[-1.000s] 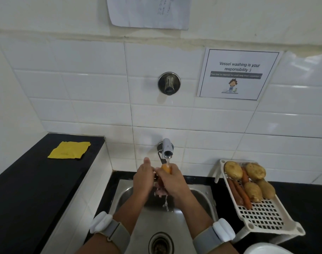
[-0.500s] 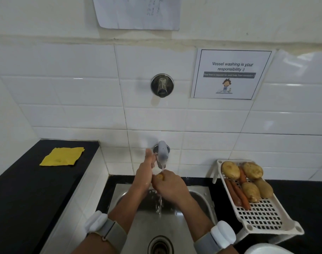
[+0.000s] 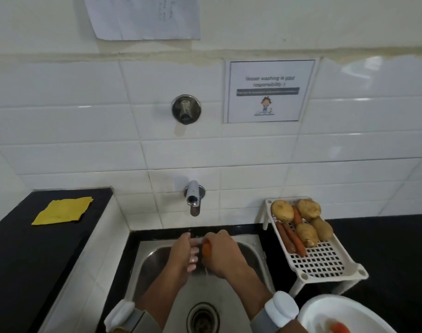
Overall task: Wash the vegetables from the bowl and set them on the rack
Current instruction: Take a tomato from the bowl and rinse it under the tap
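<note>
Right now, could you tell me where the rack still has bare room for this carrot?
The rack is bare across its near half, between the carrots, the potatoes and the front rim. Its far half by the wall is crowded. The right hand holds the carrot.

Shared kitchen — sink (image 3: 258,255), dishwashing notice (image 3: 268,91)

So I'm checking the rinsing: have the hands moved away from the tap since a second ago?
Yes. Both hands, holding the carrot, have dropped lower, away from the tap spout, into the sink.
</note>
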`<action>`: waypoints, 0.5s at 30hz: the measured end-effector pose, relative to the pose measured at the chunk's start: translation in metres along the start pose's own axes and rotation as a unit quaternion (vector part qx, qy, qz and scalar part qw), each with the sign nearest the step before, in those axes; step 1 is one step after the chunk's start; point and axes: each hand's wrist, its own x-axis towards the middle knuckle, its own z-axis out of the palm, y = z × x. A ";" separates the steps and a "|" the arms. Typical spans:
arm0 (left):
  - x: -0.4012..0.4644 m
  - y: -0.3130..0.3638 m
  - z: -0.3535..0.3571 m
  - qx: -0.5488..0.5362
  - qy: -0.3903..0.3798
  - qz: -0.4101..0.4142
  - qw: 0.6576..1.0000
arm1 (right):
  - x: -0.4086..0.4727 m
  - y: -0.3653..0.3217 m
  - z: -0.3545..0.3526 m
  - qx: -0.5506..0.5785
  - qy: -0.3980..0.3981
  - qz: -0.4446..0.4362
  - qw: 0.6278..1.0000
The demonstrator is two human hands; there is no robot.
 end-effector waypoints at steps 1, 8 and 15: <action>-0.005 -0.006 -0.001 0.011 -0.013 -0.010 1.000 | -0.002 0.001 0.004 0.002 -0.006 0.002 1.000; -0.020 -0.011 0.048 0.113 -0.069 0.031 0.991 | -0.023 0.050 -0.015 0.033 0.024 0.041 0.998; -0.036 -0.003 0.114 0.253 -0.123 0.145 0.949 | -0.053 0.123 -0.068 0.084 0.107 0.087 0.987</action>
